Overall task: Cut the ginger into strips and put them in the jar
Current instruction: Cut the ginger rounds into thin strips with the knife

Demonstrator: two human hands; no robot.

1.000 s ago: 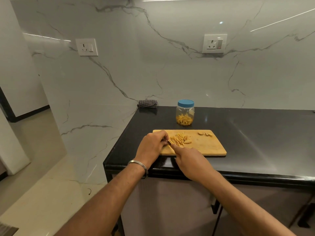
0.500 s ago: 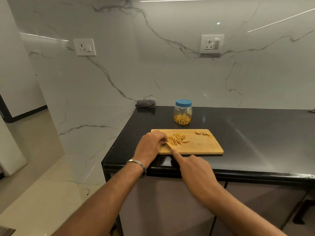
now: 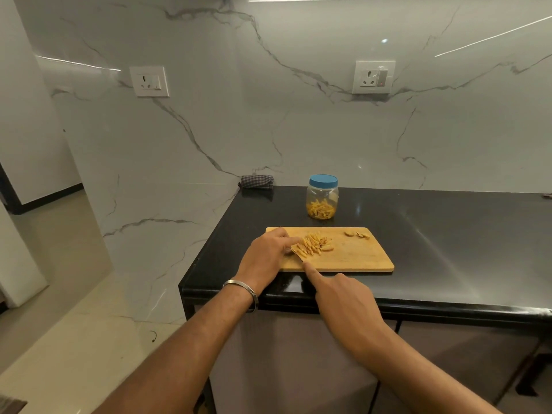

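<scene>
Black tabletop (image 3: 448, 249) nearest me: my right hand (image 3: 343, 297) grips the knife (image 3: 297, 254), forefinger along its spine for control, while my left hand (image 3: 265, 255), fingers curled, steadies the ginger strips (image 3: 315, 245) on the cutting board (image 3: 358, 258). Beyond stands the jar (image 3: 322, 197), lidded, some strips inside.

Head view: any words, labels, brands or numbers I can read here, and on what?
Bracelet on the left wrist: engraved marks, too small to read.
Jar and its blue lid: no label showing.
Cutting board: no print.
Wall sockets: no readable markings.
So nothing legible in this view.
</scene>
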